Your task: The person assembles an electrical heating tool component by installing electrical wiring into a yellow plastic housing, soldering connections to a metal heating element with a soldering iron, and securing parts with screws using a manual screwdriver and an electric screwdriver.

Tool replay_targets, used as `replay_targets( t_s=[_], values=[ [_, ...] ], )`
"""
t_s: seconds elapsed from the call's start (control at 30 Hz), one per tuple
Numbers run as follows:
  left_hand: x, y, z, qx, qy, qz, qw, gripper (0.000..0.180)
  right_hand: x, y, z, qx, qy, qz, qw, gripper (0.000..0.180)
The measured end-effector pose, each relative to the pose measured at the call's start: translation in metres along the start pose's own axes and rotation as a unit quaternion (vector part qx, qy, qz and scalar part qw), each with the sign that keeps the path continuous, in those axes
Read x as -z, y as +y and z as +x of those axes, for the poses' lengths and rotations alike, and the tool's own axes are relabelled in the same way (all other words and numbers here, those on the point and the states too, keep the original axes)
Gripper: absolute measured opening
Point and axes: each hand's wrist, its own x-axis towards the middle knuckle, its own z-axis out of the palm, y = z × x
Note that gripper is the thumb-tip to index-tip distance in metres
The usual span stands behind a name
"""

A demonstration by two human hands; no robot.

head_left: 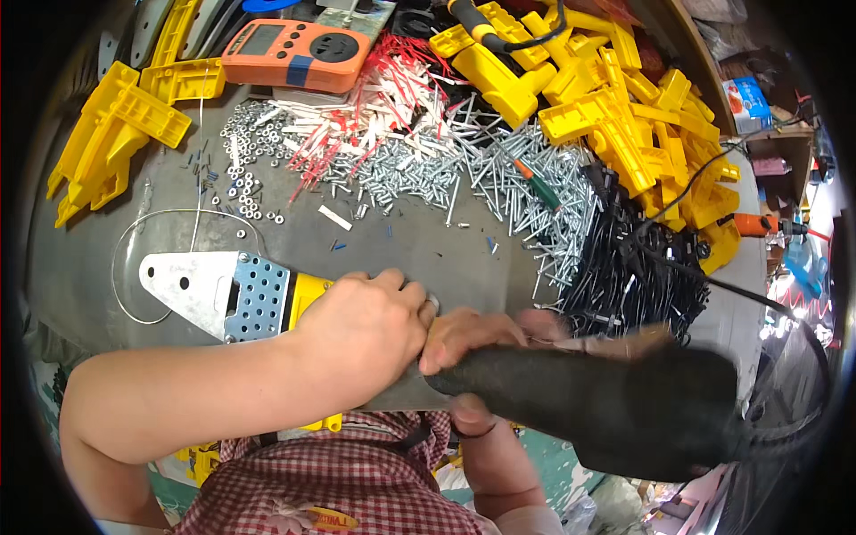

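The yellow-bodied tool (308, 299) lies at the near edge of the grey tabletop (428, 245), its flat metal plate (187, 281) and perforated blue-grey guard (259, 299) pointing to the person's left. The left hand (361, 330) is clenched over the tool's yellow body, fingers curled down around it. The right hand (477, 334) is just beside it, touching the left one, and grasps the front of a black power tool (615, 401) whose blurred bulk runs off to the right; its thumb presses the tool from below.

A thin loop of wire (134, 259) curves around the metal plate. Beyond the hands, a wide drift of silver screws (499, 178) covers the middle of the tabletop, with small washers and nuts (245, 156) to its left and a heap of red and white plastic pieces (374, 98) behind. A screwdriver with an orange and green handle (535, 183) lies on the screws. To the right sits a dense pile of black screws (624, 267), crossed by a black cable (713, 285).

At the far edge stands an orange meter (299, 53) with a grey display, a row of buttons, a round socket face and a strip of blue tape. Yellow plastic housings are stacked far right (624, 116) and far left (111, 134). A small blue and white box (749, 98) sits on a shelf at the right rim; what it holds cannot be seen.
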Motion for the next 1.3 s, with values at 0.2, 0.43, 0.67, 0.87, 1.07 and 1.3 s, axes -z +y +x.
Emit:
replay_targets(
  t_s=[0.2, 0.43, 0.67, 0.87, 1.07, 1.3],
  values=[
    [-0.002, -0.001, 0.004, -0.004, -0.011, 0.005, 1.0, 0.02, 0.015, 0.025, 0.004, 0.064, -0.124, 0.016, 0.99, 0.06],
    [0.0, -0.003, 0.003, 0.002, -0.051, 0.005, 0.999, 0.044, 0.006, -0.001, 0.0, 0.109, -0.043, 0.049, 0.992, 0.054],
    [0.001, -0.007, 0.002, -0.03, -0.055, -0.008, 0.998, 0.042, 0.012, 0.01, -0.006, 0.122, -0.05, 0.092, 0.987, 0.062],
    [-0.005, 0.002, -0.003, -0.015, 0.017, 0.017, 1.0, 0.03, 0.018, 0.001, -0.004, 0.152, -0.071, -0.02, 0.986, 0.072],
    [-0.011, -0.008, 0.035, 0.057, 0.131, -0.021, 0.989, 0.042, -0.018, -0.043, 0.002, 0.205, 0.151, -0.105, 0.961, 0.087],
    [-0.012, -0.006, 0.047, 0.075, 0.133, -0.029, 0.988, 0.035, -0.007, -0.053, -0.011, 0.126, 0.067, 0.022, 0.99, 0.082]
  ],
)
